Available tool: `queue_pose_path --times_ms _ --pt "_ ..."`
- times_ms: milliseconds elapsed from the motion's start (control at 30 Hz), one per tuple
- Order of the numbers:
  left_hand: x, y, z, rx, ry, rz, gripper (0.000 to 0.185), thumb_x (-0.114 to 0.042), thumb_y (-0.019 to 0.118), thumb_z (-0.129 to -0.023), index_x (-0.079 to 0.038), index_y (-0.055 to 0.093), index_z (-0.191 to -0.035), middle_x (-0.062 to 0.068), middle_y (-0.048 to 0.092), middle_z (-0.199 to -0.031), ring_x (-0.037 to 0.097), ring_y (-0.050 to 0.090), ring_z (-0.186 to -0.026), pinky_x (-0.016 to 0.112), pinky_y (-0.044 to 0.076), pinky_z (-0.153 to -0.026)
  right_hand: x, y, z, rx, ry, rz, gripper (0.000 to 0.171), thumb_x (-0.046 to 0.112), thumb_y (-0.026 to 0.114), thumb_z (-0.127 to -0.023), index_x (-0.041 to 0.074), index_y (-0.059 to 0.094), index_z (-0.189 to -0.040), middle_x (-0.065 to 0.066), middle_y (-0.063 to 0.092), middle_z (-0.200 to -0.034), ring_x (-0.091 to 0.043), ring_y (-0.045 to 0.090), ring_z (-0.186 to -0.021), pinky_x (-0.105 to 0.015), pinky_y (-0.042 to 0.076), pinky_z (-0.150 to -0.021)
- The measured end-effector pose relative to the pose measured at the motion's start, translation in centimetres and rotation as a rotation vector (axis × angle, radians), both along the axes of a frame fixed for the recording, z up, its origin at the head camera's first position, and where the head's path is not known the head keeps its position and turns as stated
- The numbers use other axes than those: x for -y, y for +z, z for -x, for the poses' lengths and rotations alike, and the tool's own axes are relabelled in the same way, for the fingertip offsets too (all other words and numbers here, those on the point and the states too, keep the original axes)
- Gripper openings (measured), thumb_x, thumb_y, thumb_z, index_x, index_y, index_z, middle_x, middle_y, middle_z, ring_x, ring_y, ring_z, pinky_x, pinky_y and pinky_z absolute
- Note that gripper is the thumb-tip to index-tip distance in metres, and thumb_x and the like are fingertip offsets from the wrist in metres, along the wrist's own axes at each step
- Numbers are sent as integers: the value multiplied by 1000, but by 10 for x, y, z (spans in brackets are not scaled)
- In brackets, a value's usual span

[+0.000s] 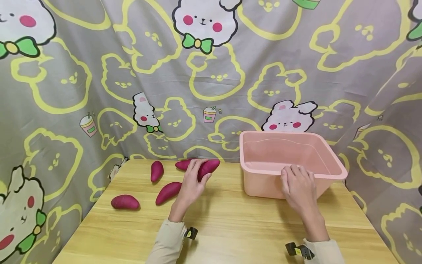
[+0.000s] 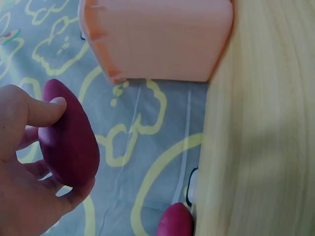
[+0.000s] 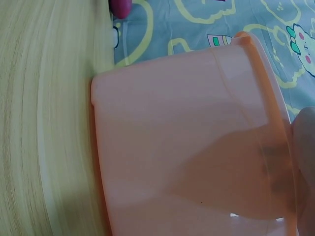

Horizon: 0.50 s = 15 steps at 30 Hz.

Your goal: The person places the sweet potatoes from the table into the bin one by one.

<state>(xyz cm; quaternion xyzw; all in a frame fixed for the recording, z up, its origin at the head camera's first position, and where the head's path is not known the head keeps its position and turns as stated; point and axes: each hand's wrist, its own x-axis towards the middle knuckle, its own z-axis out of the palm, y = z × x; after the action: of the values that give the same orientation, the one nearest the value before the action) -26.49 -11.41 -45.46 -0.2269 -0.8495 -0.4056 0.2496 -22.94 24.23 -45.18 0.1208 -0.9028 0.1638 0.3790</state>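
Just now the left hand (image 1: 191,183) curls its fingers (image 2: 47,110) and thumb round a purple sweet potato (image 1: 208,168), its grip closed on the tuber at the far side of the wooden desk (image 1: 230,223). In the left wrist view the sweet potato (image 2: 69,137) sits between the thumb on top and the fingers underneath, with the cartoon-rabbit cloth (image 1: 230,73) behind it. Directly behind that hand lies a second sweet potato (image 1: 182,164), partly hidden. To the left of the hand a third sweet potato (image 1: 156,171) lies on the desk, a fourth sweet potato (image 1: 168,192) lies just beside the wrist, and a fifth sweet potato (image 1: 125,202) lies further left, near the desk's edge.

Well to the right of the left hand, the right hand (image 1: 298,187) rests on the near rim of a pink plastic tub (image 1: 263,179), fingers straight over the edge, gripping nothing. The tub holds no sweet potatoes; its inside shows only bare pink walls. In the right wrist view the tub (image 3: 187,147) fills most of the frame, standing on the desk.
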Motion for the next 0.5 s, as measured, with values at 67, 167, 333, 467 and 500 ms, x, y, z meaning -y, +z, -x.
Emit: queue_pose_path --times_ms 67,167,333,467,500 --pt "-2 2 1 -4 -8 -9 45 -7 75 -93 -9 61 -136 8 55 -126 25 58 -112 45 51 -93 0 0 1 -11 2 1 27 22 40 -106 7 58 -91 -13 60 -90 -39 54 -92 -55 37 -83" --pt "-4 4 2 -13 -21 -20 45 -4 74 -92 -8 61 -135 9 54 -126 26 58 -113 46 51 -94 0 -1 1 -23 4 -2 27 22 41 -106 7 57 -91 -12 60 -89 -39 54 -91 -55 37 -83" --pt "-9 7 3 -13 -49 -50 44 -5 72 -94 -7 60 -136 12 54 -129 27 58 -113 46 51 -93 0 -2 1 -28 6 -4 27 22 41 -106 6 58 -93 -13 61 -90 -39 54 -91 -56 37 -83" --pt "-13 10 3 -1 -66 -63 47 -2 71 -92 -5 60 -137 13 53 -129 28 58 -112 46 50 -93 0 -2 0 -23 7 3 27 22 41 -106 6 59 -93 -13 62 -91 -39 54 -91 -56 37 -84" --pt "-14 11 3 2 -67 -64 48 0 71 -91 -6 60 -137 14 53 -129 29 58 -113 46 50 -94 1 -2 0 -22 7 3 27 21 41 -106 6 59 -92 -13 62 -91 -39 54 -91 -56 37 -84"
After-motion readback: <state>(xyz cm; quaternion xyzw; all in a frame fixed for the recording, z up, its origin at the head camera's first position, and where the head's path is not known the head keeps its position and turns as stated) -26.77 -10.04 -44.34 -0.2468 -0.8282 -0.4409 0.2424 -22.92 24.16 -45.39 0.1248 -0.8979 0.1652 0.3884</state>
